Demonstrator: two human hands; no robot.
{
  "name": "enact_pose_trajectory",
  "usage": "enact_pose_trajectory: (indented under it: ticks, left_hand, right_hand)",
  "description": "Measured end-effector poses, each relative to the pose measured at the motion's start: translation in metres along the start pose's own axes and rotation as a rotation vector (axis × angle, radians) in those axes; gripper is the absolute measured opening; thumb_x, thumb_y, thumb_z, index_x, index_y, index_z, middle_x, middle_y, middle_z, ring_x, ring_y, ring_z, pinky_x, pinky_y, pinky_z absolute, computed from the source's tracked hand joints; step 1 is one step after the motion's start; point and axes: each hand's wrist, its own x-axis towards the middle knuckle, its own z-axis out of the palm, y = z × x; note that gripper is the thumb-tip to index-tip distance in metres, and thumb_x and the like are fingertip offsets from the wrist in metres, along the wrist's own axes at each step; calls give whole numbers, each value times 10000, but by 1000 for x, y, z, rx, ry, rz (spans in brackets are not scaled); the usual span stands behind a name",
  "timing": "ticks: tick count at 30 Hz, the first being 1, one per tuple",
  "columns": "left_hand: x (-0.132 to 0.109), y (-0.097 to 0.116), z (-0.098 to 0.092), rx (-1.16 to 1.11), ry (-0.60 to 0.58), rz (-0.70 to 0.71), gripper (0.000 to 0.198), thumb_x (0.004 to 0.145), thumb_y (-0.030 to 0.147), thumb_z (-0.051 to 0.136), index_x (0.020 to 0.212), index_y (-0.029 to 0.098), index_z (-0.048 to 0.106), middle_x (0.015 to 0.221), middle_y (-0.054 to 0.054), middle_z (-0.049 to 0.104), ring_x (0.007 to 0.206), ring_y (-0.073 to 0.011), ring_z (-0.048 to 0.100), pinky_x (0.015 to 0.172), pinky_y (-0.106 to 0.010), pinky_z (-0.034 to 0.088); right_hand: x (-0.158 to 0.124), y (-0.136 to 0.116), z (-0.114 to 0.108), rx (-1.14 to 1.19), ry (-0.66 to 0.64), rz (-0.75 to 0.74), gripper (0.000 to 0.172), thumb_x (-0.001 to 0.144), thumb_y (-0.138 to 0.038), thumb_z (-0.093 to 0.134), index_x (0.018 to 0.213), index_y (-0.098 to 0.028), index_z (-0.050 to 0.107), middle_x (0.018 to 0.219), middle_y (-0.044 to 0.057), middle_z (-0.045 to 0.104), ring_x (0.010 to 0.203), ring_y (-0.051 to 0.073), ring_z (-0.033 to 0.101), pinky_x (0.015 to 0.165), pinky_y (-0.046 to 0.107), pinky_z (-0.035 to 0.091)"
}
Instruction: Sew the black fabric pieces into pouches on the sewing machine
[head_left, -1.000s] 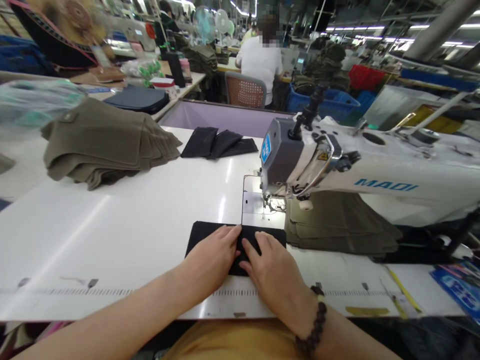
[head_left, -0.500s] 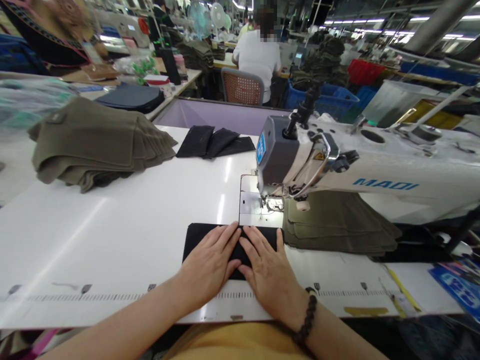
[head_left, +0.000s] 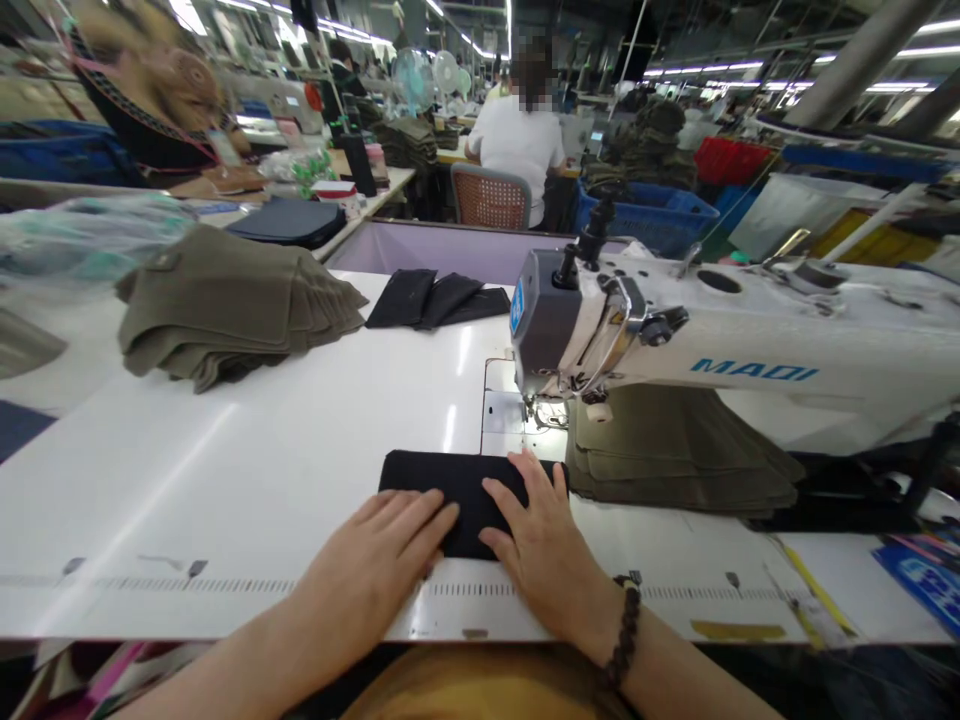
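A flat, dark rectangular piece of cloth (head_left: 469, 470) lies on the white sewing table in front of the sewing machine (head_left: 555, 310). My right hand (head_left: 544, 530) rests on its right part, open, with the fingers spread flat. Over the lower left part of the cloth lies my left hand (head_left: 390, 545), its fingers stretched out side by side and its thumb partly hidden below them. The machine's presser foot (head_left: 534, 410) stands just beyond the cloth, apart from it.
Olive fabric pieces (head_left: 240, 300) are stacked at the left, and more olive pieces (head_left: 675, 450) lie under the machine arm. Several black folded pieces (head_left: 431, 298) sit at the table's back edge. Beyond, a person in white (head_left: 517, 145) sits near a blue crate (head_left: 645, 210).
My left hand has slid back and left, away from the middle of the dark cloth. The right hand stays on the cloth, its fingers spread wider. The camera view has shifted slightly.
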Motion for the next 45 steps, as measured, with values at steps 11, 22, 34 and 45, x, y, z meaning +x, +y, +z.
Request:
enact_pose_trajectory:
  ticks: [11,22,34,45]
  left_hand:
    - [114,-24,18,67,-119,22,333,836,235,534,1136,89,523,1239,-144,485,1116,-276,461,923,-408,371]
    - [129,-12,27,-71,-94,79,336,844,350,506,1050,88,545,1102,-141,549,1061,-281,495,916,-433,378]
    - [135,-20,35,-140,-108,96,348,865,326,467,1127,100,502,1203,-139,502,1160,-281,416,991,-448,313]
    - [136,-22,36,-130,-83,102,359,854,330,490,1123,93,516,1177,-147,523,1122,-278,452,977,-449,331]
  right_hand:
    - [36,50,-40,-191,-195,-431,154,850,-206,502,943,-131,600,1076,92,601,898,219,533,773,375,413]
    - [41,86,-27,-76,-28,-406,244,864,-298,485,983,-126,612,873,84,596,797,204,504,736,351,378]
    - [43,85,-25,-85,-60,-319,260,869,-313,483,996,-128,612,804,68,576,747,189,498,709,323,357]
    - [42,84,-26,-113,-51,-308,248,853,-320,511,995,-143,611,788,58,575,721,183,482,682,312,338]
